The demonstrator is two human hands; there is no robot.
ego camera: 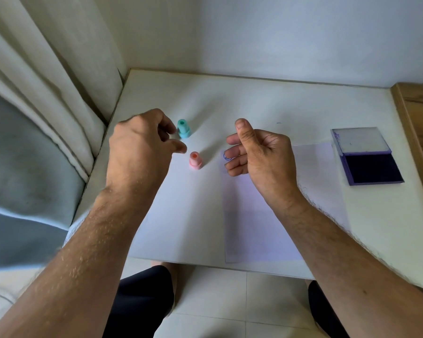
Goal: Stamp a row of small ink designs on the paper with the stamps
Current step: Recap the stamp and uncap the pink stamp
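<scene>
Here, left hand (142,147) fingers parted beside teal stamp (183,129), right hand (261,154) loosely curled, empty.

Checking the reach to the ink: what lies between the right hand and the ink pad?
In the head view, only the paper and bare table lie between the right hand and the open ink pad.

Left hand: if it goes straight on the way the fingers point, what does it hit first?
Most likely the teal stamp, just beyond the left hand and its fingertips. The pink stamp stands nearer the person, off that line. Depth is uncertain.
</scene>
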